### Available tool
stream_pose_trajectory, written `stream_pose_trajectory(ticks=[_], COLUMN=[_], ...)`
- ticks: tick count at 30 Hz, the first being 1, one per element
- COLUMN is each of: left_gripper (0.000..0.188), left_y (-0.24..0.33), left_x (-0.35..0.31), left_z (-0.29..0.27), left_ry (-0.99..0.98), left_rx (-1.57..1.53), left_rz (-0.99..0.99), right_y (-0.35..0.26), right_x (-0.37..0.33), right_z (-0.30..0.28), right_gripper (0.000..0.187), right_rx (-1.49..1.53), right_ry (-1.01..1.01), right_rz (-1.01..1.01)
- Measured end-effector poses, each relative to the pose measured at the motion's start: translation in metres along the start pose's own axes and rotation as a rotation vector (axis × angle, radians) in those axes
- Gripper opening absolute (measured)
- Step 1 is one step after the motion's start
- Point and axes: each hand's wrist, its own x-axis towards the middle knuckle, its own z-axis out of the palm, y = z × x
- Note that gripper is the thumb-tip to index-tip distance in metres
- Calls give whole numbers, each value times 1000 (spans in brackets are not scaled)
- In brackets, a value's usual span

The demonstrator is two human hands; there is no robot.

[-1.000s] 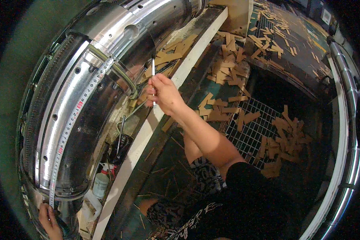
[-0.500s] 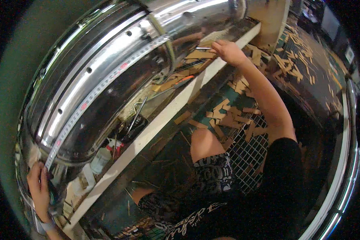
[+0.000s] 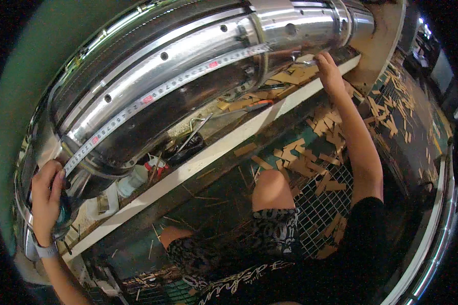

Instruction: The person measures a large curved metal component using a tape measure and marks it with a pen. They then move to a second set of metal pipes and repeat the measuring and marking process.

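A long white measuring tape (image 3: 173, 84) with red marks lies stretched across a shiny metal cylinder (image 3: 198, 40). At its near left end my left hand (image 3: 47, 190) is closed on the tape measure; its case is mostly hidden behind my fingers. My right hand (image 3: 331, 71) reaches to the far right, just past a pale wooden beam (image 3: 229, 129). Its fingers are closed on a thin silvery piece (image 3: 306, 61), too small to tell its kind. The tape's far end rests on the cylinder by a raised ring, apart from that hand.
Below the cylinder lie an orange-handled tool (image 3: 259, 105), a white cup (image 3: 132, 180) and cardboard-like strips (image 3: 290, 76). More brown strips (image 3: 295, 155) cover the floor and a metal grate (image 3: 320, 195). A panel (image 3: 376, 51) stands at the right end of the beam.
The view has shifted, so the cylinder and both hands appear displaced. My left hand stays on the tape measure, and my right hand still holds the silvery piece.
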Motion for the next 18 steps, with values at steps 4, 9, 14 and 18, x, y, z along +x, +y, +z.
stream_pose_trajectory(ticks=[4,9,14,18], left_gripper=[12,8,8,11], left_y=[3,-10,-14,-19], left_x=[5,-4,2,-10], left_z=[-1,-2,4,-6], left_ry=[41,45,20,-9], left_rx=[62,20,-7,6], left_rz=[112,77,104,104], right_y=[-38,-184,-242,-250], right_x=[-49,-72,-46,-49], right_z=[16,74,160,214], right_gripper=[23,19,19,25], right_rx=[64,142,124,2], right_ry=[-220,-481,-500,-630], right_rz=[-153,-379,-461,-521])
